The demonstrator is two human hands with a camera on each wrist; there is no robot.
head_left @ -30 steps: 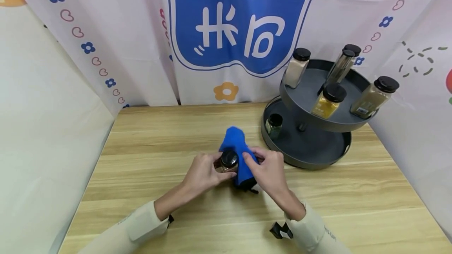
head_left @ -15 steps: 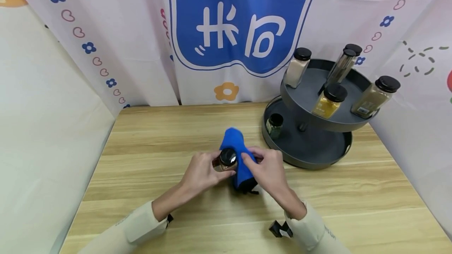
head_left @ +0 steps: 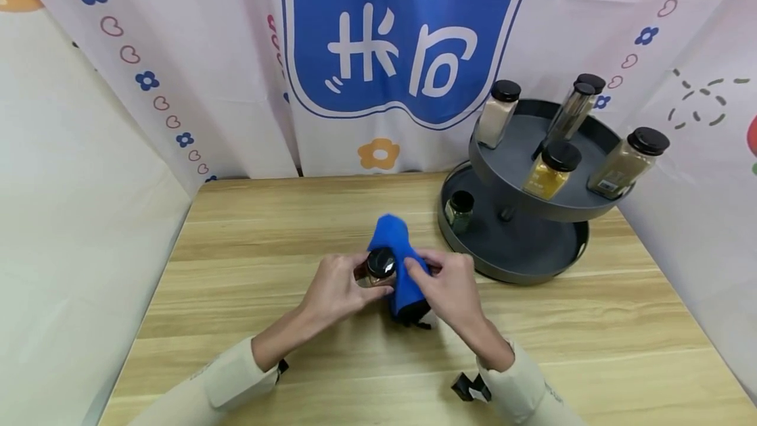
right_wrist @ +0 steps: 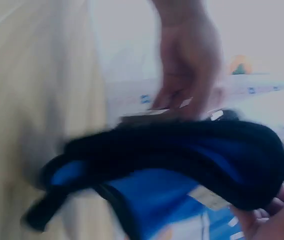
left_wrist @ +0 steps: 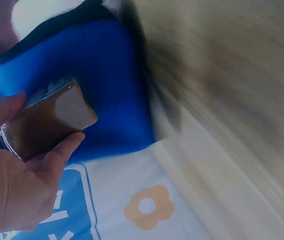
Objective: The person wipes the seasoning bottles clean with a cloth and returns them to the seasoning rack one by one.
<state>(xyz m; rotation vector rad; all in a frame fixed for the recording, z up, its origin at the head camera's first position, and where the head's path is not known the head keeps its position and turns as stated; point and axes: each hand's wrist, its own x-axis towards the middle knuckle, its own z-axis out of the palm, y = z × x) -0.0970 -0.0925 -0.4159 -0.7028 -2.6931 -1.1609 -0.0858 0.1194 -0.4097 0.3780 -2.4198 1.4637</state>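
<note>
My left hand grips a small clear jar with a black lid, thumb on one side and fingers on the other. Brown contents show through the jar in the left wrist view. A blue cloth with black edging lies against the jar's right side, pinched between the thumb and fingers of my right hand. Seen from the right wrist, the cloth is folded over, with a black loop at one end; blur hides its exact form. Both hands are above the wooden table.
At the right stands a dark grey two-tier round rack. Several black-lidded jars, including a yellow one, are on its upper tier. A small green jar sits on the lower tier. A printed curtain hangs behind the table.
The jar in my left hand has shifted slightly up and to the left against the cloth. The cloth's black lower edge has swung a little downward. My right hand keeps its pinch.
</note>
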